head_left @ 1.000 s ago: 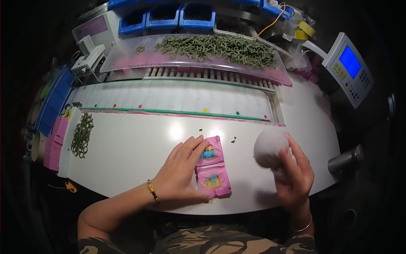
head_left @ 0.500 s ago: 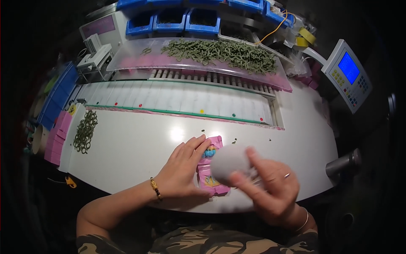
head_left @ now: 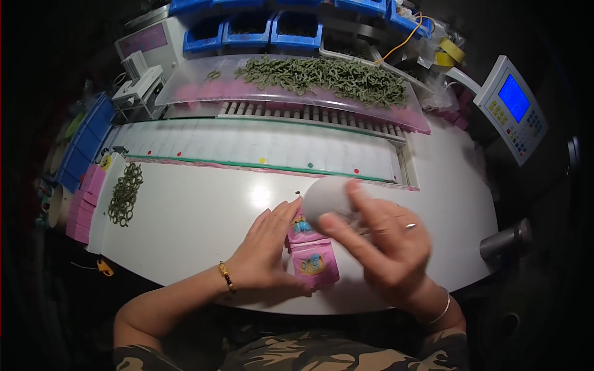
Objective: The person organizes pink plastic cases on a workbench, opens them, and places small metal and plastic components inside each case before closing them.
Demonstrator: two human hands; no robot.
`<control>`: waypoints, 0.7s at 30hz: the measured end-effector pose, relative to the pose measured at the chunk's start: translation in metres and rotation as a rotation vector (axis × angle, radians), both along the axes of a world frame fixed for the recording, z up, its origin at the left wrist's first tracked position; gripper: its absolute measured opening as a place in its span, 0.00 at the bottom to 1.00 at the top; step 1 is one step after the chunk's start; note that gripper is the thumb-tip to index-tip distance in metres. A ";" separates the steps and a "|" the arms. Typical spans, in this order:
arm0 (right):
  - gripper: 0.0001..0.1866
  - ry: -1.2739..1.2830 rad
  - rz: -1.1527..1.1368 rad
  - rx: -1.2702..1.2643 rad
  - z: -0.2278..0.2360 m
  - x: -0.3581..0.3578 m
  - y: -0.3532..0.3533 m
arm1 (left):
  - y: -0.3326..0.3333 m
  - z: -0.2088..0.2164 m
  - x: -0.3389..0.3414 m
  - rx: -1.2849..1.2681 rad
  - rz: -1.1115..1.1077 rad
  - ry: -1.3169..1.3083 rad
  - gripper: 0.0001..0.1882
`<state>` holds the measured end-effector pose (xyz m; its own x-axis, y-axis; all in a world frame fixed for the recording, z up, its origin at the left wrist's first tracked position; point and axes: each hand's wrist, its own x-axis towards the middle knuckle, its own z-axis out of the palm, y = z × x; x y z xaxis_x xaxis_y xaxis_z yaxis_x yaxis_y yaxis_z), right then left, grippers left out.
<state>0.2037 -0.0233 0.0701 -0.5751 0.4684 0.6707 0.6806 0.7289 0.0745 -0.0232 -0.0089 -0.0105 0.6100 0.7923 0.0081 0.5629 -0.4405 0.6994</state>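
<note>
Partly hidden, the pink packets lie near the front edge of the white counter; I see one whole printed face and only a strip of another above it, the rest covered by my hands and by the white pouch held over them; how many packets sit in that stack I cannot tell. My right hand blurs at the fingertips; its grip looks closed loosely about the pouch, thumb under and forefinger laid across the top, the other fingers spread and free. My left hand lies flat, grip open, fingers together and pressing on the packets' left edge, thumb along their lower side. Further out, a heap of green rings rests at the counter's left end beside pink stacks half lost in shadow; beyond runs a white conveyor, then a clear tray of green pieces; blue bins are cut by the top rim.
</note>
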 end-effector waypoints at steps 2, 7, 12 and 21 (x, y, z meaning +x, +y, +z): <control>0.28 -0.251 0.037 -0.145 -0.032 -0.003 -0.003 | -0.002 -0.002 -0.001 0.010 -0.004 -0.005 0.73; 0.26 -0.285 0.057 -0.289 -0.032 0.003 0.011 | -0.001 0.000 0.001 0.000 0.056 -0.047 0.74; 0.27 -0.197 -0.027 -0.223 -0.026 0.023 0.009 | -0.002 -0.002 0.000 -0.004 0.052 -0.047 0.74; 0.31 -0.401 -0.470 -0.309 -0.038 0.072 -0.011 | -0.002 0.002 -0.001 -0.014 0.043 -0.020 0.73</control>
